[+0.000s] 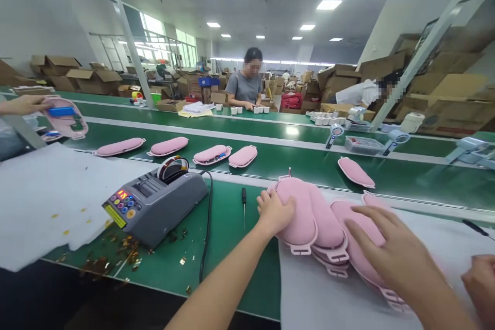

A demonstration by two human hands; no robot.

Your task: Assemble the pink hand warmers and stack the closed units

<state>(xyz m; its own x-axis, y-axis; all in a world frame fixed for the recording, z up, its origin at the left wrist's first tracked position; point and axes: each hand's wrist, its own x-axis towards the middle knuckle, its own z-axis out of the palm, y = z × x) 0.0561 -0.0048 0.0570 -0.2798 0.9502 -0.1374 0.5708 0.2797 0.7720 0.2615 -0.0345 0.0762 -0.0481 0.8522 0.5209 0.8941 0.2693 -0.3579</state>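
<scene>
Several pink oval padded shells with slotted end tabs lie in an overlapping pile on white sheeting in front of me. My left hand [276, 214] grips the edge of the leftmost pink padded shell [303, 216], thumb on top and fingers round its side. My right hand [398, 242] is spread over another pink shell [358, 221] at the right of the pile, fingers stretched out. Whether its fingertips press on that shell I cannot tell. A black-handled screwdriver [244, 197] lies left of the pile.
A grey tape dispenser [162, 203] stands left, with tape scraps around it. Pink shells [243, 156] line the green conveyor [270, 131]. At left, a co-worker's hand [27, 105] holds an opened shell; another person's hand [481, 281] is at right. Someone sits opposite.
</scene>
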